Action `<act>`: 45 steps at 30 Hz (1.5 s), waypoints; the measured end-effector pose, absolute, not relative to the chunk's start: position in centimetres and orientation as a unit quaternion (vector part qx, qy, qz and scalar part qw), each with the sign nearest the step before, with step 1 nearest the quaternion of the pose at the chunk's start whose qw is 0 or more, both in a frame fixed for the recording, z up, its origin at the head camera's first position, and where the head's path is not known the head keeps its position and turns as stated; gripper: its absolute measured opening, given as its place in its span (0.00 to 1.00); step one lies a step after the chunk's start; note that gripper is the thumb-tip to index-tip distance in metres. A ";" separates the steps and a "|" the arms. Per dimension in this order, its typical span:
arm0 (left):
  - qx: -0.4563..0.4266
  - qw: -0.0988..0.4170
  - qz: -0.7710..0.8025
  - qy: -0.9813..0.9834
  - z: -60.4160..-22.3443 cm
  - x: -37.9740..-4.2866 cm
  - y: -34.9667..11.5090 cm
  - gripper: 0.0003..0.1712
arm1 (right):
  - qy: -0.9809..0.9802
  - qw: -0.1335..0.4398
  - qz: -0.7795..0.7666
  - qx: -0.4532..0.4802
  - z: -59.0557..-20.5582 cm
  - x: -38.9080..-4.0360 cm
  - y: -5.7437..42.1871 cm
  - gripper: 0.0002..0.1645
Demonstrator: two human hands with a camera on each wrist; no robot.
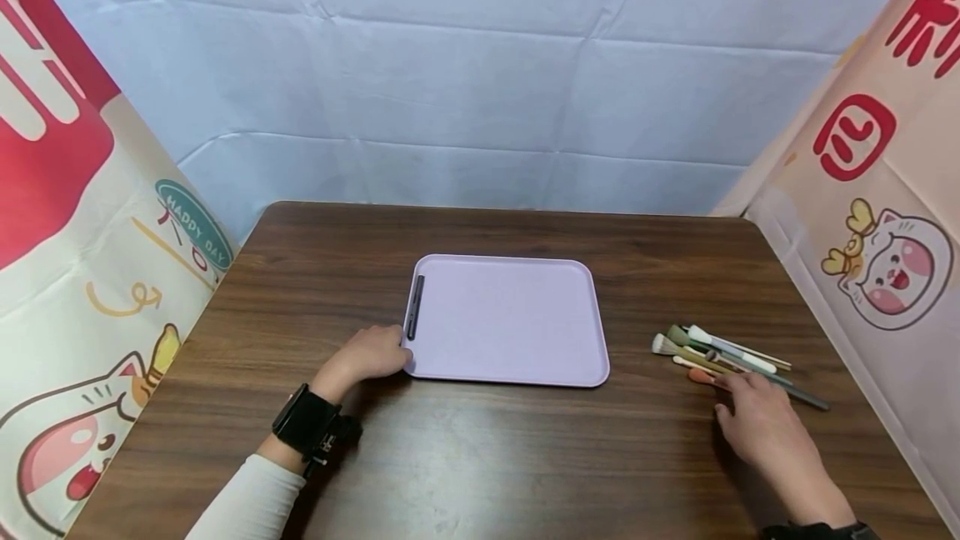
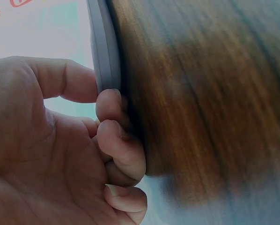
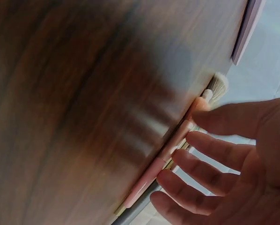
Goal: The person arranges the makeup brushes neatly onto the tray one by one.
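Observation:
My left hand (image 1: pixel 372 352) pinches the near left edge of a lilac tray (image 1: pixel 510 319), thumb on top and curled fingertips under the rim in the left wrist view. A slim black stick, like a pen (image 1: pixel 416 307), lies in the tray along its left side. On the right, my right hand (image 1: pixel 765 423) is just over the near side of a loose pile of makeup brushes (image 1: pixel 738 352), fingers relaxed and spread. Closest to its fingertips is a brush with an orange head and a pink handle (image 3: pixel 144 183). A fluffy pale brush head (image 3: pixel 219 84) shows beyond the thumb.
The dark wooden table (image 1: pixel 495 465) has a pale blue cloth (image 1: pixel 480 90) hanging behind its far edge. Printed cartoon sheets stand at the left (image 1: pixel 67 340) and right (image 1: pixel 870 273) sides. Bare wood lies between tray and brushes.

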State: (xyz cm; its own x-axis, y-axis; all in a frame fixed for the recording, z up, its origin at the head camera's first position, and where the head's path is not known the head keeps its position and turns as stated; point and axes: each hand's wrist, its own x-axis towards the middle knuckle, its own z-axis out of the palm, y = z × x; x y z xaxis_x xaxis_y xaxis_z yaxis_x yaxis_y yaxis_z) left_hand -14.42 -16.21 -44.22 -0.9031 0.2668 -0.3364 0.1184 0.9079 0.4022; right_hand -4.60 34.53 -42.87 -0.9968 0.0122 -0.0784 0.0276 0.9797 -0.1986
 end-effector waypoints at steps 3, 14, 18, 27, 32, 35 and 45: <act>0.101 0.196 0.190 0.957 -44.2 -14.4 -16.2 0.09 | 0.994 0.012 -0.105 -0.005 -43.2 -4.5 34.9 0.18; 0.104 0.197 0.185 0.957 -44.1 -14.2 -16.0 0.09 | 0.995 -0.003 -0.095 -0.017 -43.8 -5.1 35.9 0.19; 0.107 0.195 0.183 0.958 -44.0 -14.2 -16.0 0.09 | 0.995 -0.011 -0.095 -0.019 -43.9 -5.1 36.0 0.16; 0.109 0.195 0.184 0.957 -44.0 -14.4 -16.1 0.10 | 0.995 -0.031 -0.090 -0.025 -43.9 -5.5 36.2 0.08; 0.106 0.196 0.186 0.957 -44.0 -14.4 -16.1 0.09 | 0.993 -0.052 -0.103 -0.024 -43.2 -5.4 35.9 0.09; 0.105 0.197 0.189 0.956 -43.9 -14.3 -16.2 0.09 | 0.992 -0.054 -0.107 -0.031 -42.7 -5.5 35.5 0.11; 0.102 0.198 0.191 0.956 -43.9 -14.2 -16.2 0.09 | 0.993 -0.018 -0.107 -0.037 -41.7 -5.9 33.9 0.14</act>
State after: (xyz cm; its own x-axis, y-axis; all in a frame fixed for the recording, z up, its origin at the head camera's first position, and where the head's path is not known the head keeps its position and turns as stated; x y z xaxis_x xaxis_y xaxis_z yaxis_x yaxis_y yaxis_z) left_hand -14.24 -16.17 -43.87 -0.9006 0.2714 -0.3395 0.1203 0.9062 0.4054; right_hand -5.91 33.87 -41.69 -0.9967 -0.0696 0.0430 -0.0771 0.9742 -0.2119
